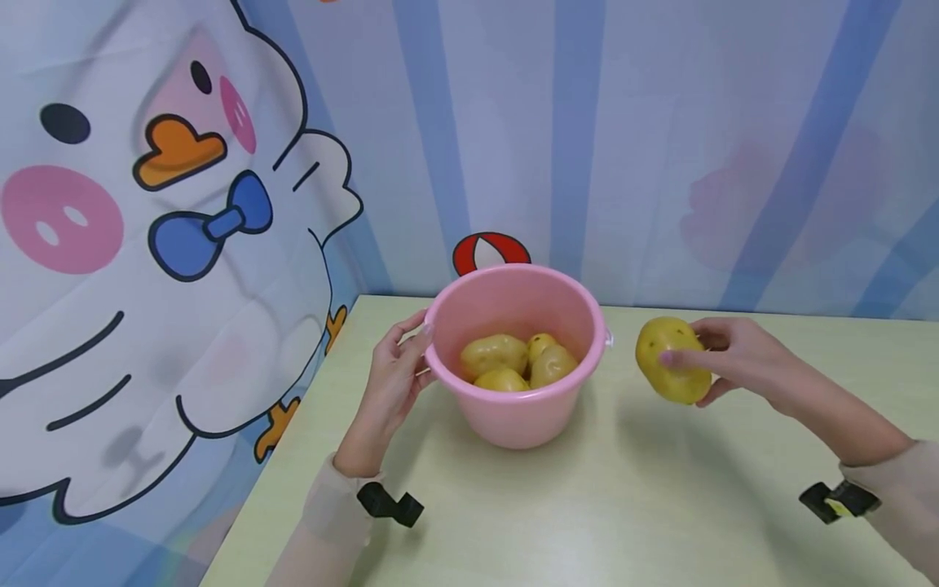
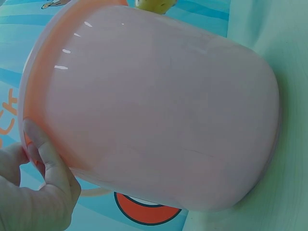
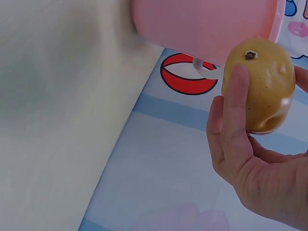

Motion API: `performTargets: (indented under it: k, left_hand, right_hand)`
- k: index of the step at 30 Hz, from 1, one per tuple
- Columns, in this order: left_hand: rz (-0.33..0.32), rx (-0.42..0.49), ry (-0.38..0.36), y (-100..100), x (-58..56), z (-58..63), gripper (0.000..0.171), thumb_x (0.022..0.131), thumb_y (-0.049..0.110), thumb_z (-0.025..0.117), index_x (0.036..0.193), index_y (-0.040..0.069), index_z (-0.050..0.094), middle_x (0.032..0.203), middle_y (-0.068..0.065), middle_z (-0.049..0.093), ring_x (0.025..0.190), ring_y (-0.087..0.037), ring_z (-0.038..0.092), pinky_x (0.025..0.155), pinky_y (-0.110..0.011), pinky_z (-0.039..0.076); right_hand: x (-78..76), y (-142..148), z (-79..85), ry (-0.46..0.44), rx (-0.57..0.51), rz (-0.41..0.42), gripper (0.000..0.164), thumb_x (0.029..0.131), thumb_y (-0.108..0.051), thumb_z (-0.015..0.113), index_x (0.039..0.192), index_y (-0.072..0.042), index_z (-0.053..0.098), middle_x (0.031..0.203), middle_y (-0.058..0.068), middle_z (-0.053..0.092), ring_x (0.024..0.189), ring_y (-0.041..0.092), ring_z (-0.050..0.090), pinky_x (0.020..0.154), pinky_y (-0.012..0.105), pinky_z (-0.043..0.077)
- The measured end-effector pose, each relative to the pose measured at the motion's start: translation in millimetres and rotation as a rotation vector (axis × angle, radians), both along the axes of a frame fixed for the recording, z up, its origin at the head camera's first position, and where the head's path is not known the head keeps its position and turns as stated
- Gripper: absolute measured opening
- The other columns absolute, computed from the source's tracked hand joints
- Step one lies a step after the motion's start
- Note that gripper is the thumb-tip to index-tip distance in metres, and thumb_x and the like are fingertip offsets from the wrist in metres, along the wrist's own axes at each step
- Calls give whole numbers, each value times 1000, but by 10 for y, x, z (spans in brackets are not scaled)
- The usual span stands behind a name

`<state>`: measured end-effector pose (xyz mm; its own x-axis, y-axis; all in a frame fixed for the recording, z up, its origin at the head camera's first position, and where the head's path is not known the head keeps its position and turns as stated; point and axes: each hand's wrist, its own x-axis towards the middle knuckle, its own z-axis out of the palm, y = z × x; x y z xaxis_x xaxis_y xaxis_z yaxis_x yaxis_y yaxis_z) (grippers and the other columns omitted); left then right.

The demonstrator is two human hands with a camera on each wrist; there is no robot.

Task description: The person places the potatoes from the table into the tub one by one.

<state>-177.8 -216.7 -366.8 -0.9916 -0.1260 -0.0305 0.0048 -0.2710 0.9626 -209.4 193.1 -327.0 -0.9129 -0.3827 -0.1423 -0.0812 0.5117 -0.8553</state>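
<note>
A pink bucket (image 1: pixel 521 420) stands on the table with several yellow-brown potatoes (image 1: pixel 495 355) inside. My left hand (image 1: pixel 396 371) grips its rim on the left side; in the left wrist view the fingers curl against the outer wall just below the rim (image 2: pixel 36 86). To the right of the bucket, my right hand (image 1: pixel 741 359) holds another potato (image 1: pixel 671 359) above the table, thumb on one side and fingers on the other. The right wrist view shows this potato (image 3: pixel 262 86) with a dark spot at one end and a dented skin.
The pale table (image 1: pixel 506 522) ends at the back against a blue-striped cloth (image 1: pixel 645 163). A cloth with a large cartoon bird (image 1: pixel 242 359) hangs along the left side. A clear handle piece (image 3: pixel 209 72) shows at the bucket's right rim.
</note>
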Motion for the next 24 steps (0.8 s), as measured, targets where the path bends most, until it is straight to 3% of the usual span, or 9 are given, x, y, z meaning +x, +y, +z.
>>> performTargets:
  k: [8,24]
  left_hand:
    - [-3,-6,-2,2,-1,-10,42,101,21,61,140,12,50,131,-19,60,92,-23,70,76,-26,59]
    - [6,-17,-5,4,-2,-10,43,100,23,62,141,14,50,132,-18,60,95,-26,69,76,-27,59]
  right_hand:
    - [-57,-19,189,5,7,-6,70,94,-36,69,141,10,41,117,20,61,88,22,66,67,40,62]
    - [-136,-236,495,31,-42,10,65,94,-34,71,138,7,47,114,17,64,86,20,68,68,42,62]
